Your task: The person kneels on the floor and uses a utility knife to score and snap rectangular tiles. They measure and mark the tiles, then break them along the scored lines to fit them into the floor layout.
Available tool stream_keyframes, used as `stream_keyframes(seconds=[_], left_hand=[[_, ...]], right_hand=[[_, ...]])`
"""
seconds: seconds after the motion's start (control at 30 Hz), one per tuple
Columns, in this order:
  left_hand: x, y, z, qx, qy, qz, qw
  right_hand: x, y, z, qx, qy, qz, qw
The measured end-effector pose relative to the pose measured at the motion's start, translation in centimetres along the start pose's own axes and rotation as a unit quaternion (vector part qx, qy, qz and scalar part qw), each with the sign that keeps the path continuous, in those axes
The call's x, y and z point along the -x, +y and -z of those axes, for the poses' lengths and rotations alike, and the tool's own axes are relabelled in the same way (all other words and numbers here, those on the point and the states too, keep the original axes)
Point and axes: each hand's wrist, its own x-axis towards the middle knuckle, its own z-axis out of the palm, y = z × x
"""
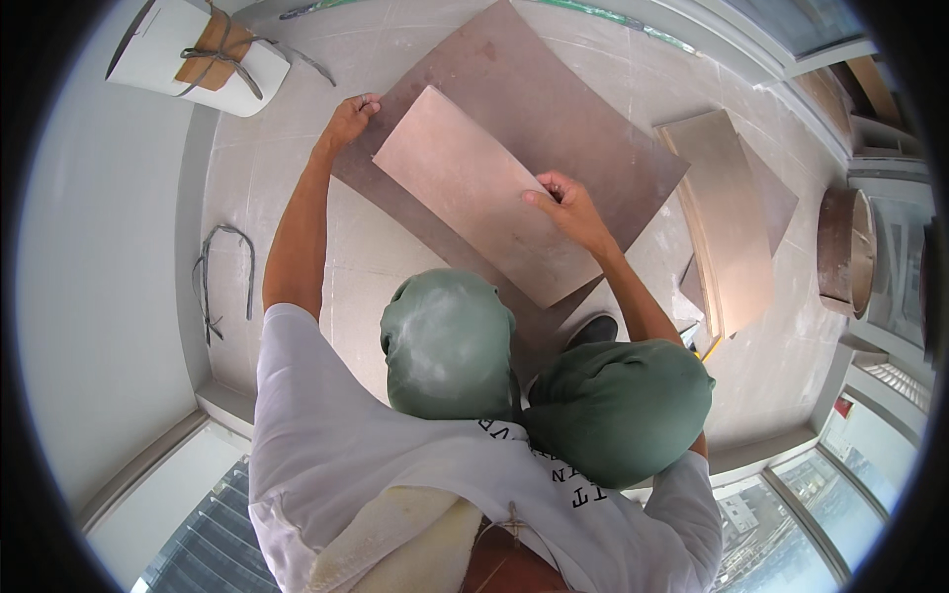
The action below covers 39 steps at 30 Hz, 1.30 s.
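Two bare hands worked a light rectangular tile [481,193] near the centre of the frame. The tile lay tilted on top of a larger dark brown tile [583,119], which rested flat on the dusty floor [287,148]. The left hand [348,121], in the upper middle of the frame, touched the far left corner region where the two tiles met, its fingers curled together against the edge. The right hand [565,206], just right of centre, gripped the right edge of the light tile, fingers closed on it. Both forearms reached up from the white shirt [336,435] at the lower edge, past two green-clad knees [450,341]. To the right of the frame a stack of similar tiles [727,212] lay well apart from the hands. At the upper left stood a white bundle [163,54] tied with grey strap, and a loose grey strap [210,282] lay on the floor at the left. A round brown tub [840,247] sat at the far right.
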Motion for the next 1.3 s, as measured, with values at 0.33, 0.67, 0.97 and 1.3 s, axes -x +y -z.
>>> stream_keyframes(seconds=[0.33, 0.67, 0.97, 1.3], left_hand=[[6.8, 8.3, -6.9, 0.150, 0.475, -0.012, 0.867], [9.1, 3.5, -14.6, 0.194, 0.410, 0.063, 0.889], [2.2, -3.8, -11.0, -0.066, 0.366, 0.009, 0.928], [1.8, -3.3, -11.0, -0.100, 0.316, 0.119, 0.936]], right_hand=[[-7.7, 1.0, -2.9, 0.011, 0.041, -0.009, 0.999], [-12.4, 7.9, -4.5, 0.353, 0.153, 0.136, 0.913], [3.1, 9.9, 0.1, 0.325, 0.141, -0.075, 0.932], [4.1, 12.3, -1.0, 0.428, 0.123, 0.031, 0.895]])
